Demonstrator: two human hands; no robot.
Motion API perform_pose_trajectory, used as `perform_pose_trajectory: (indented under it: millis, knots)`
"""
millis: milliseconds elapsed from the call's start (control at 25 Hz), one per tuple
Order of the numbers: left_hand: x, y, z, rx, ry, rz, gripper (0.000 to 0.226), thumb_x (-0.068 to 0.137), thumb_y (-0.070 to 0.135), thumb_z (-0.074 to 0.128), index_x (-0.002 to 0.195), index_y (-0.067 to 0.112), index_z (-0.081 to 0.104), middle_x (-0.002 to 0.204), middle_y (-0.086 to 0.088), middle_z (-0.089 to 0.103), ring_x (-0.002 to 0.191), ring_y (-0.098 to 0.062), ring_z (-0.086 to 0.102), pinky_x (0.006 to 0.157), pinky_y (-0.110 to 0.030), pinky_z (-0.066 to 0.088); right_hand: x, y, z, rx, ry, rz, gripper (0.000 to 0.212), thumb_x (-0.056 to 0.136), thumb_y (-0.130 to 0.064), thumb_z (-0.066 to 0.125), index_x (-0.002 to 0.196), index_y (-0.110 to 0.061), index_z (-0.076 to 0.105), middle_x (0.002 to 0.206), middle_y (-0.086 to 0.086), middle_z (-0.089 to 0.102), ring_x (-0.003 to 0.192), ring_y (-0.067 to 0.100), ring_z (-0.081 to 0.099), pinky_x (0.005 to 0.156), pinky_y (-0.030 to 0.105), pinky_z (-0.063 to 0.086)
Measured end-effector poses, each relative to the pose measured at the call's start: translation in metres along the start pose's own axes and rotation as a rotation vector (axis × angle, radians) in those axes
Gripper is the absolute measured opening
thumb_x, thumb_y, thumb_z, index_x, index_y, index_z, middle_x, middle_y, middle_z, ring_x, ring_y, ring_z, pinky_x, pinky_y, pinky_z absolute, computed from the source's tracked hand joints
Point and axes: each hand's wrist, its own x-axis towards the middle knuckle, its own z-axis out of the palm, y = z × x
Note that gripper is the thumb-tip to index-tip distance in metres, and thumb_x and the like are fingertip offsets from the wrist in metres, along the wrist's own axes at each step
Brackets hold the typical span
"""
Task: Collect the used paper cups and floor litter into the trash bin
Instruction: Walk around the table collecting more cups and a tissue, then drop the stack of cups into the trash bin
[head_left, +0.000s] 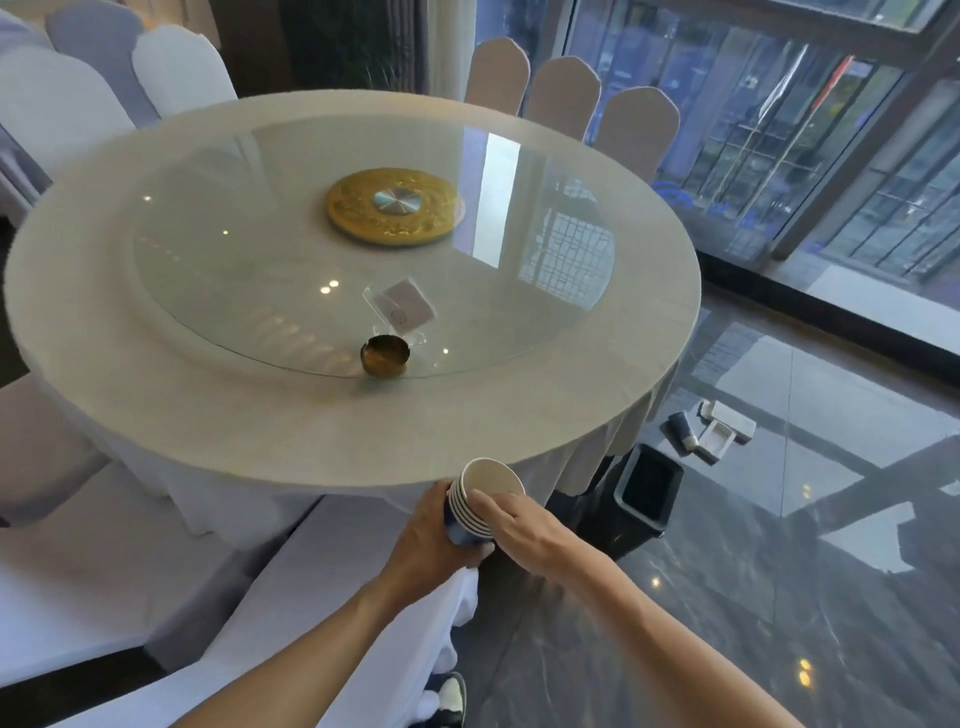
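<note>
While both hands hold the stack of paper cups (480, 501) just off the near edge of the round table (208, 415), the left hand (434, 535) is wrapped round the stack's base & the right hand (524, 525) presses fingers vs. its rims. On the floor to the right, the black trash bin (647, 488) stands by the tablecloth, w/ a blue cup (681, 430) & white boxes (724, 428) lying just beyond it.

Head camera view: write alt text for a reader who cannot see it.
Both hands, left hand and right hand, hold a stack of paper cups at the near edge of a round table. A black trash bin stands on the floor to the right, with a cup and white boxes lying beyond it.
</note>
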Motion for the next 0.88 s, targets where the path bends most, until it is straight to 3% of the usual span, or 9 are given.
perform_pose_trajectory:
  millis: [200, 360, 480, 560, 640, 720, 800, 880]
  knots:
    - [0.047, 0.022, 0.017, 0.056, 0.019, 0.005, 0.08, 0.067, 0.036, 0.093, 0.135, 0.023, 0.053, 0.117, 0.006, 0.057, 0.103, -0.01, 0.058, 0.084, -0.019, 0.052, 0.019, 0.017, -0.047, -0.029, 0.069, -0.101, 0.069, 0.102, -0.063, 0.027, 0.095, -0.006, 0.066, 0.091, 0.021, 0.067, 0.083, 0.035, 0.062, 0.077, 0.052, 0.051]
    - [0.084, 0.044, 0.052, 0.141, 0.04, 0.0, 0.087, 0.063, 0.045, 0.092, 0.139, 0.023, 0.055, 0.112, -0.001, 0.051, 0.103, -0.019, 0.053, 0.076, -0.021, 0.045, 0.015, 0.048, -0.091, -0.131, 0.243, -0.215, 0.047, 0.105, -0.04, 0.043, 0.078, -0.009, 0.065, 0.077, 0.006, 0.064, 0.077, 0.022, 0.055, 0.074, 0.045, 0.049]
    - [0.109, 0.071, 0.096, 0.191, 0.02, 0.013, 0.09, 0.06, 0.047, 0.094, 0.139, 0.027, 0.054, 0.111, -0.002, 0.048, 0.103, -0.021, 0.052, 0.078, -0.027, 0.044, 0.005, 0.095, -0.129, -0.087, 0.578, -0.21, 0.023, 0.1, -0.028, 0.058, 0.097, -0.012, 0.074, 0.102, -0.002, 0.068, 0.099, 0.013, 0.056, 0.088, 0.03, 0.049]
    - [0.121, 0.093, 0.129, 0.174, -0.011, 0.007, 0.088, 0.059, 0.047, 0.096, 0.134, 0.029, 0.056, 0.112, 0.0, 0.051, 0.103, -0.019, 0.054, 0.079, -0.028, 0.047, -0.006, 0.128, -0.159, 0.065, 0.726, -0.082, 0.017, 0.097, -0.027, 0.064, 0.112, -0.019, 0.068, 0.115, -0.004, 0.06, 0.1, 0.01, 0.057, 0.088, 0.026, 0.049]
    - [0.134, 0.119, 0.168, 0.122, -0.05, 0.012, 0.08, 0.057, 0.041, 0.099, 0.125, 0.032, 0.058, 0.11, 0.005, 0.054, 0.104, -0.018, 0.059, 0.079, -0.021, 0.048, -0.019, 0.164, -0.195, 0.248, 0.688, 0.06, 0.017, 0.095, -0.036, 0.066, 0.11, -0.032, 0.058, 0.108, -0.006, 0.057, 0.085, 0.007, 0.058, 0.082, 0.025, 0.053]
    - [0.15, 0.146, 0.212, 0.073, -0.107, 0.016, 0.077, 0.057, 0.029, 0.101, 0.12, 0.035, 0.058, 0.109, 0.009, 0.056, 0.105, -0.018, 0.061, 0.076, -0.011, 0.044, -0.028, 0.204, -0.229, 0.427, 0.556, 0.156, 0.011, 0.096, -0.039, 0.064, 0.105, -0.034, 0.062, 0.096, 0.004, 0.068, 0.074, 0.013, 0.065, 0.08, 0.04, 0.06]
    - [0.161, 0.162, 0.243, 0.066, -0.135, 0.036, 0.078, 0.055, 0.03, 0.1, 0.122, 0.035, 0.06, 0.113, 0.008, 0.06, 0.108, -0.016, 0.062, 0.083, -0.016, 0.047, -0.031, 0.229, -0.252, 0.636, 0.432, 0.208, 0.019, 0.1, -0.032, 0.059, 0.112, -0.021, 0.069, 0.098, 0.018, 0.075, 0.071, 0.021, 0.069, 0.081, 0.052, 0.062]
    - [0.176, 0.171, 0.277, 0.054, -0.151, 0.025, 0.081, 0.053, 0.037, 0.099, 0.125, 0.037, 0.062, 0.119, 0.008, 0.065, 0.112, -0.015, 0.064, 0.092, -0.03, 0.054, -0.03, 0.255, -0.277, 0.75, 0.388, 0.266, 0.022, 0.101, -0.021, 0.057, 0.117, -0.011, 0.069, 0.102, 0.027, 0.073, 0.072, 0.027, 0.071, 0.081, 0.052, 0.063]
